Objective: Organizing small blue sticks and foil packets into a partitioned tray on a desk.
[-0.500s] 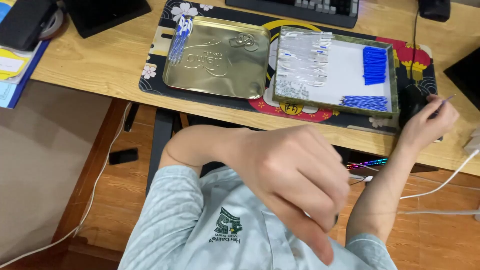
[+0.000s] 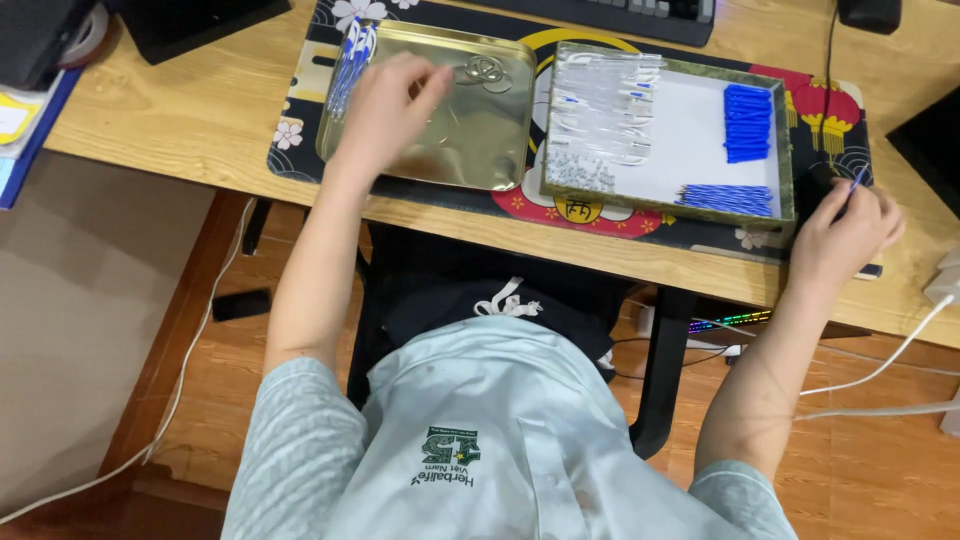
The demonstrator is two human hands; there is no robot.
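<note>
Two arms outstretched: left hand (image 2: 385, 110) spread over gold tray (image 2: 480, 150); right hand (image 2: 845, 235) apparently pinching blue stick (image 2: 857, 181).

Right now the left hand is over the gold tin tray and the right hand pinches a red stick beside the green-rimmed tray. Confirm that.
Not quite: the stick pinched by the right hand is blue, not red, as the head view shows. The left hand is indeed over the gold tin tray, and the right hand is beside the green-rimmed tray.
</note>
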